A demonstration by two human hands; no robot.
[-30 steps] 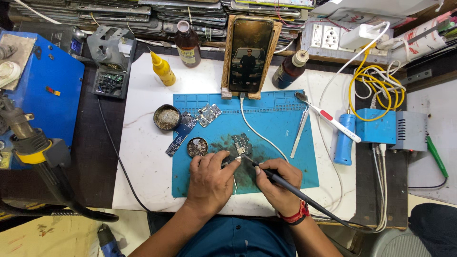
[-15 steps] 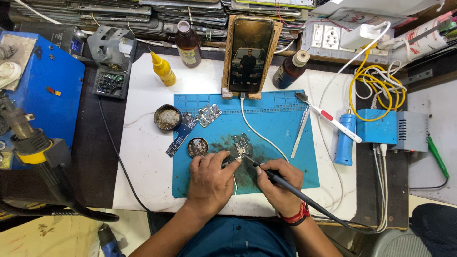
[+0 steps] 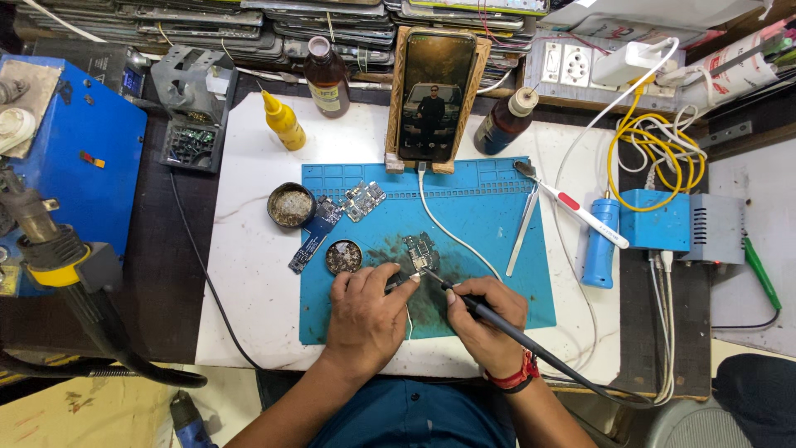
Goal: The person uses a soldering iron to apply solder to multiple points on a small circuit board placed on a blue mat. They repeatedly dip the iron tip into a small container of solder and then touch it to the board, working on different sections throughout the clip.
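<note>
Circuit board (image 3: 421, 253): small dark phone board, lying on the blue work mat (image 3: 497, 216) just below the mat's middle, straight down from the phone (image 3: 434, 95) that stands in its wooden holder at the mat's far edge. I use the mat as reference for all places.

Head view, the only one available. My left hand (image 3: 365, 311) rests on the near part of the mat, fingers curled shut, fingertips at the board's near-left edge; something small and dark shows between them, and I cannot tell whether it is tweezers or part of the board. My right hand (image 3: 485, 319) is closed in a pen grip around the soldering iron (image 3: 464, 303), heel planted on the mat's near edge; the tip reaches up-left onto the board.

On the mat's left part: a small round tin (image 3: 342, 256) and two loose boards (image 3: 344, 207). Just off its left edge, a dark tin of flux or paste (image 3: 292, 205). On its right part, metal tweezers (image 3: 522, 228) and a toothbrush (image 3: 572, 207).

Judgement on doing this well: keep the right wrist anchored so only the fingers steer the tip; keep the left hand pinning the board flat so it cannot skate. Touch one joint briefly, then lift straight off. Risk: the iron's cable (image 3: 580, 377) trailing off the mat's near-right corner could tug the tip.
</note>
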